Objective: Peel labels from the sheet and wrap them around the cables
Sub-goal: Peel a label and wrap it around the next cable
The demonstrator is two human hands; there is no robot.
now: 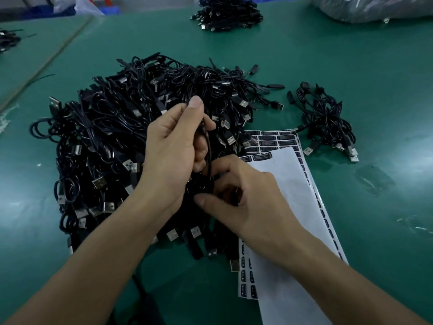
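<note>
1. Left hand [173,156], just left of centre. Its fingers curl round one black cable [209,158] and the thumb tip points to 12 o'clock. It holds the cable lifted above the main pile [112,127].
2. Right hand [243,195] sits at 4 o'clock from the left, close beside it. Thumb and bent forefinger pinch the same cable lower down, the other fingers curled under. Cannot tell whether a label sits between the fingertips; too dark there.
3. The cable runs top to bottom between the two grips. Judged thin, light and limp, so it would sag unless held taut. Best held on the cord itself, close on either side of the wrap spot, not by the plug.
4. The main pile spreads from 9 o'clock to centre on the green table [351,66], loops tangled and metal plugs showing. Drawing one cable out likely drags its neighbours.
5. Label sheet [276,139] lies from 3 to 5 o'clock with rows of dark labels. A white sheet [288,184] lies over most of it. Labels judged thin, tacky and easily creased, so lift one by a corner.
6. Small bundle [325,120] at 2 o'clock, apart from the main pile; one cable there appears labelled. Far pile [225,15] at 12 o'clock, plastic bag [375,8] at 1 o'clock.
</note>
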